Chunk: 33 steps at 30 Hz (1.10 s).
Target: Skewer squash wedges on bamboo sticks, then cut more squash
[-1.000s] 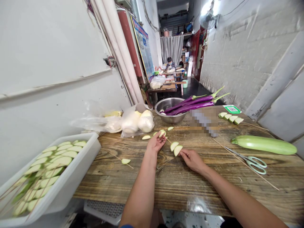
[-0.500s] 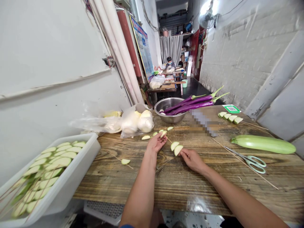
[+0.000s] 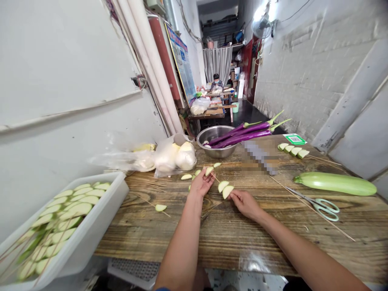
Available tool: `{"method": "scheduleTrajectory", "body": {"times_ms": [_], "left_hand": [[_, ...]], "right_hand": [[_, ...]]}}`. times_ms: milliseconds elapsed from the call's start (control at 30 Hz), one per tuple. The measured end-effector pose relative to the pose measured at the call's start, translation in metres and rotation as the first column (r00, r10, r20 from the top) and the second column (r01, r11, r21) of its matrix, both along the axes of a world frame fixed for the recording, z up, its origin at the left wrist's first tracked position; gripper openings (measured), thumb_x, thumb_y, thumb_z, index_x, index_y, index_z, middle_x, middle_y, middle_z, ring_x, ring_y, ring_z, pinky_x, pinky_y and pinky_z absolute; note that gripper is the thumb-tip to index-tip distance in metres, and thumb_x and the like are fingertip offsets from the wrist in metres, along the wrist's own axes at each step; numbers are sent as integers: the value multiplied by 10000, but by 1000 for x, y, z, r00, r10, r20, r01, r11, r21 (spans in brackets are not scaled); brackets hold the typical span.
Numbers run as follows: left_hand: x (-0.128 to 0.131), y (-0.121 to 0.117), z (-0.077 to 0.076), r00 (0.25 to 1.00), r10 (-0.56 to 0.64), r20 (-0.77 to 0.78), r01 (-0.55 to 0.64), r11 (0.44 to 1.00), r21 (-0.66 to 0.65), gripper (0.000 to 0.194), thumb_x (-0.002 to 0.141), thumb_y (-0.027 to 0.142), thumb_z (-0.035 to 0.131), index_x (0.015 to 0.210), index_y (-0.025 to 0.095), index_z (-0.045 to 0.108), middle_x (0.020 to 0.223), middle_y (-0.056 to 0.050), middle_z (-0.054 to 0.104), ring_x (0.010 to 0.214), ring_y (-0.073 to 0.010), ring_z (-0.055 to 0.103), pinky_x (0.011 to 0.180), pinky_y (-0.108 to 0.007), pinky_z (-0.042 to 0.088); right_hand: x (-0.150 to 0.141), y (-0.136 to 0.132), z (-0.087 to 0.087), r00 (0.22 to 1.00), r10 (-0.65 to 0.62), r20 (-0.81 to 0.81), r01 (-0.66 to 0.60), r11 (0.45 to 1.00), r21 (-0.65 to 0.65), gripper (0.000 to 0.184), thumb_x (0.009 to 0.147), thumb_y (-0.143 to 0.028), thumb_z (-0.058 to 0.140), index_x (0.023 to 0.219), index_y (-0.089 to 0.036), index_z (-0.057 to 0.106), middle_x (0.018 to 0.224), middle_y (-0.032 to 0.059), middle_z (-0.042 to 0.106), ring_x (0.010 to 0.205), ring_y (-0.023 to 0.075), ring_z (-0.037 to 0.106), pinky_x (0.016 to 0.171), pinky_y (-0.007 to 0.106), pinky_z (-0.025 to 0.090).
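Between the fingertips of my left hand point(image 3: 201, 185) is a pale half-moon zucchini slice point(image 3: 209, 171), close to the tip of a thin skewer point(image 3: 216, 178). My right hand point(image 3: 244, 204) is closed on that skewer beside two slices threaded on it, the upper slice point(image 3: 223, 186) and the lower slice point(image 3: 228, 192). The skewer's lower end is hidden by my right hand. Several loose slices lie around my left fingers, among them one pale slice point(image 3: 186, 176). Another slice point(image 3: 160, 207) sits on a skewer left of my left forearm.
At left stands a white bin point(image 3: 117, 190) of skewered slices. Behind are bagged white produce point(image 3: 176, 155) and a steel bowl point(image 3: 216, 152) with purple eggplants point(image 3: 245, 135). To the right lie scissors point(image 3: 325, 208), a whole zucchini point(image 3: 336, 184) and a blurred-out object point(image 3: 259, 157). A person point(image 3: 216, 83) sits far back.
My left hand has shifted slightly, bringing its slice nearer the skewer tip. My right hand stays nearly still with the two threaded slices. The view has drifted a little.
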<state>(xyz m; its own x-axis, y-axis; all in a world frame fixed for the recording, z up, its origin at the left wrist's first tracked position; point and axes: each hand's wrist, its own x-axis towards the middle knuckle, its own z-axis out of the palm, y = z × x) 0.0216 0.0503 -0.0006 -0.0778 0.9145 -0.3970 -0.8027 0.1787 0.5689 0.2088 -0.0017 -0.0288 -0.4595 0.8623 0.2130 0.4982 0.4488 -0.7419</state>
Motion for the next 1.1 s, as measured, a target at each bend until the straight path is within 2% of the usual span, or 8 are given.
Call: {"method": "scheduleTrajectory", "body": {"times_ms": [133,367,800,1100], "left_hand": [[4,2,-2,999,35,-14,-36,999,-25,35,786,120,549,803,103,575,788,-111,652,762,-178,647,686,-303,542],[8,3,-3,995,86,-47,-88,995,-36,47,775,68,546,809,83,575,769,-114,656,767,-189,654,677,-285,552],[13,0,-1,998,46,-33,-48,996,-73,110,770,72,557,874,103,566,827,-119,659,805,-200,651,678,-297,557],[14,-1,-1,997,23,-73,-27,998,-53,56,790,69,519,825,85,560,808,-133,650,820,-210,647,687,-309,554]], "right_hand": [[0,0,-1,1000,6,-9,-6,1000,8,302,850,-299,336,748,-176,592,560,-11,519,503,119,440,537,216,332],[0,-1,0,1000,-14,0,14,1000,5,298,846,-292,342,734,-176,592,552,-9,525,500,117,441,539,215,336],[0,-2,-3,999,-43,5,43,999,22,303,852,-288,336,762,-181,604,599,8,577,530,131,489,553,223,345],[0,-2,-5,999,-33,-27,34,999,15,279,858,-278,337,791,-190,593,696,27,628,623,152,552,613,234,375]]}}
